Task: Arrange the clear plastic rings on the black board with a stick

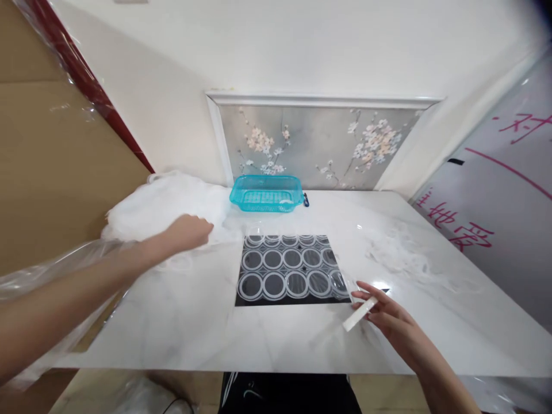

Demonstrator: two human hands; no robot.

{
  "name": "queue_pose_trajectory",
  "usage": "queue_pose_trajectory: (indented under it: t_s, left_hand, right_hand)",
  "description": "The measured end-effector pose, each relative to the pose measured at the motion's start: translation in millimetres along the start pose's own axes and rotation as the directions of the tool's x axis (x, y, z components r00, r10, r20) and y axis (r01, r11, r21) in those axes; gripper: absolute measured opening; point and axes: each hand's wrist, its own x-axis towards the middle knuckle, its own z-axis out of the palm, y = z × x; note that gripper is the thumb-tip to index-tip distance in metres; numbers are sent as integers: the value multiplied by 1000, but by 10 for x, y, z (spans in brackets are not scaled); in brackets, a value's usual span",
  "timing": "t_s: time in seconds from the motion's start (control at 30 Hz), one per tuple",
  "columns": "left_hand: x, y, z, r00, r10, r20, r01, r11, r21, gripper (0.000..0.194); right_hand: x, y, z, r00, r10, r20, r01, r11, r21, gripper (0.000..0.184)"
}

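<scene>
My left hand (192, 232) is closed, fingers curled, at the front right edge of a pile of thin white sheer material (164, 198). Whatever its fingers may pinch is hidden. In my right hand (392, 316) lies a slim white-handled tool (360, 314) with a dark pointed end, held between thumb and fingers. That hand hovers by the lower right corner of a black mat with grey rings (291, 273). Clear film seems to lie over part of the mat, its edge close to my right fingertips.
A turquoise plastic basket (267, 194) stands against the wall, with a small dark blue object (306, 199) beside it. Crumpled clear plastic (397, 253) lies on the right of the marble-look table (276, 339). Cardboard (64, 149) borders the left, a board with pink writing (487, 190) the right.
</scene>
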Motion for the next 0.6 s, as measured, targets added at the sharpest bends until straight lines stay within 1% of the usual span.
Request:
queue_pose_trajectory:
  t_s: [0.03,0.07,0.1,0.17,0.2,0.23,0.3,0.33,0.37,0.4,0.43,0.47,0.5,0.57,0.6]
  left_hand:
    - [83,-179,-201,999,-43,-5,44,998,55,12]
    - [167,-364,-416,992,-126,21,122,983,139,14]
    - [244,-544,-633,974,-227,26,218,957,191,16]
    - [363,-867,-1023,954,-297,-23,296,932,210,22]
    - [403,-1007,-1182,942,-332,-56,336,917,213,25]
    - [431,-1135,-1309,920,-380,-99,392,898,197,28]
    - [460,-1356,-1461,845,-500,-190,526,842,120,36]
    - [465,-1450,-1482,792,-561,-242,589,806,60,40]
    - [467,-1532,-1462,742,-609,-281,635,772,4,45]
    - [466,-1599,-1404,705,-640,-305,662,749,-41,48]
    - [465,-1651,-1310,688,-657,-308,672,737,-70,49]
    - [465,-1687,-1186,697,-657,-287,665,742,-83,47]
    - [467,-1707,-1043,726,-641,-250,642,761,-88,45]
    - [474,-1710,-747,799,-577,-168,568,816,-104,38]
    - [477,-1698,-622,840,-520,-154,507,854,-117,38]
  right_hand:
    - [-21,-5,33,1000,7,-11,-8,1000,-25,49]
    - [-37,-8,64,1000,15,-16,-16,999,-44,48]
    - [-46,-9,92,1000,22,-12,-23,998,-55,47]
    - [-44,-6,135,1000,21,6,-21,999,-42,47]
    - [-37,-5,148,1000,9,8,-8,1000,-23,47]
    - [-27,-7,156,1000,-9,5,9,1000,-2,49]
    - [-3,-18,152,999,-40,-19,41,999,14,52]
    - [10,-24,142,998,-44,-35,44,999,1,53]
    - [24,-27,129,998,-40,-52,39,999,-20,54]
    - [39,-26,115,997,-30,-71,27,999,-44,55]
    - [55,-18,102,996,-16,-93,10,998,-66,55]
    - [71,-4,93,993,1,-115,-10,996,-84,56]
    - [87,17,90,991,19,-132,-32,995,-97,56]
    - [110,67,98,989,48,-141,-65,991,-118,58]
    - [117,90,109,990,58,-127,-75,988,-132,59]
